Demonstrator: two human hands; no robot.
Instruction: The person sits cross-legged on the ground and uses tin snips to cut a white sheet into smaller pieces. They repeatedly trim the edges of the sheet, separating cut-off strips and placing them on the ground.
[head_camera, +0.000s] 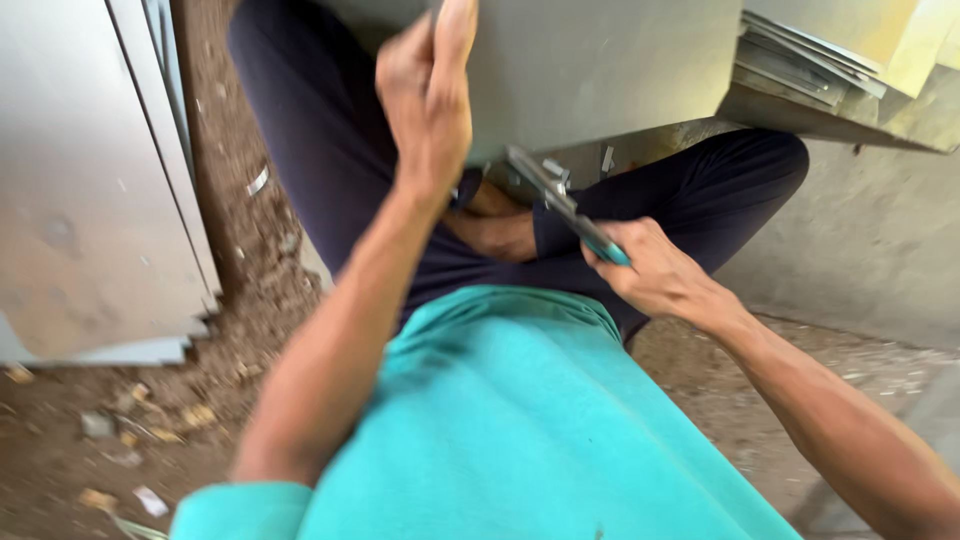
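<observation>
1. The sheet (600, 70) is grey metal, held up over my lap, its lower edge running across the middle of the view above my knees
2. My left hand (428, 100) grips the sheet's left edge, fingers wrapped behind it and thumb pressed on the near face, clenched firmly
3. The snips (560, 200) lie slanted under the sheet's bottom edge, grey blades pointing up and left towards the metal, blue handle down and right; blur hides whether the blades bite the sheet or only touch it
4. My right hand (650, 270) is closed tight round the blue handle of the snips, just below and right of the sheet
5. My legs (330, 140) in dark trousers are folded beneath the sheet, one knee up left, the other out to the right
6. My teal shirt (520, 420) fills the near bottom of the view, between both forearms
7. A stack of sheets (100, 200), pale grey, leans on the far left, well apart from my hands, its lower corners stepped
8. More cut pieces (810, 60) are piled at the upper right, beside the sheet's right edge
9. The floor (130, 430) is brown dirt, strewn with small metal scraps and chips at the lower left
10. A concrete wall (870, 240) stands on the right, behind my right knee
</observation>
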